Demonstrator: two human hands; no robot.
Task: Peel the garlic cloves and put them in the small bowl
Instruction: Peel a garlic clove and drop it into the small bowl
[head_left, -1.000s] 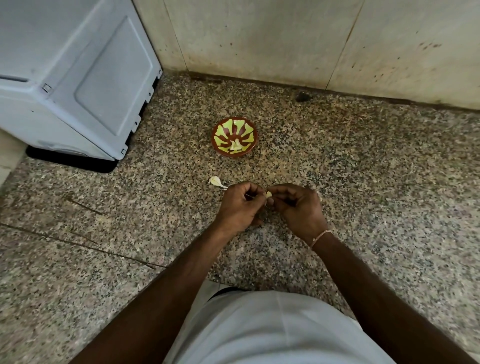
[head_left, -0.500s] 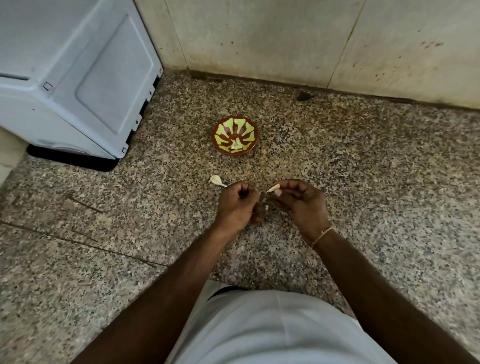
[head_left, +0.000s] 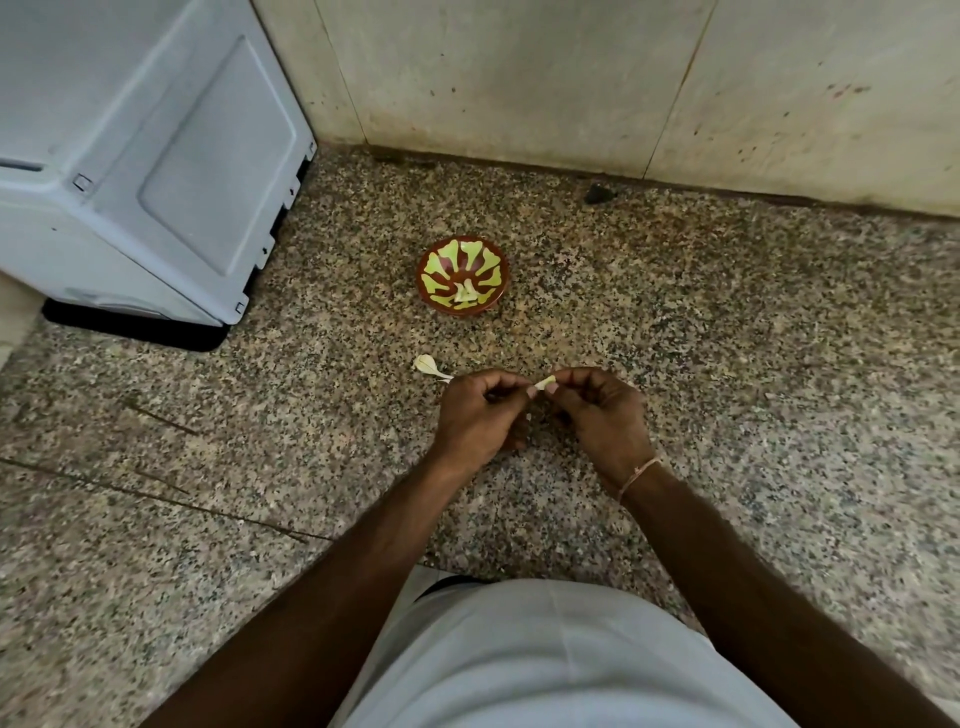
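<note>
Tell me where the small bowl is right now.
In the head view the small bowl sits on the speckled floor, ahead of both hands and slightly left of centre, right of the grey appliance, near the wall.

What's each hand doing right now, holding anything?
Left hand: fingers curled, pinching one end of the garlic clove.
Right hand: fingers curled, pinching the other end of the same clove.

Red-and-yellow patterned small bowl (head_left: 462, 275) on speckled granite floor (head_left: 727, 364), before tiled wall (head_left: 519, 78). Grey plastic appliance (head_left: 140, 156) left. White garlic skin (head_left: 428, 365) between bowl and left hand (head_left: 475, 415).
</note>
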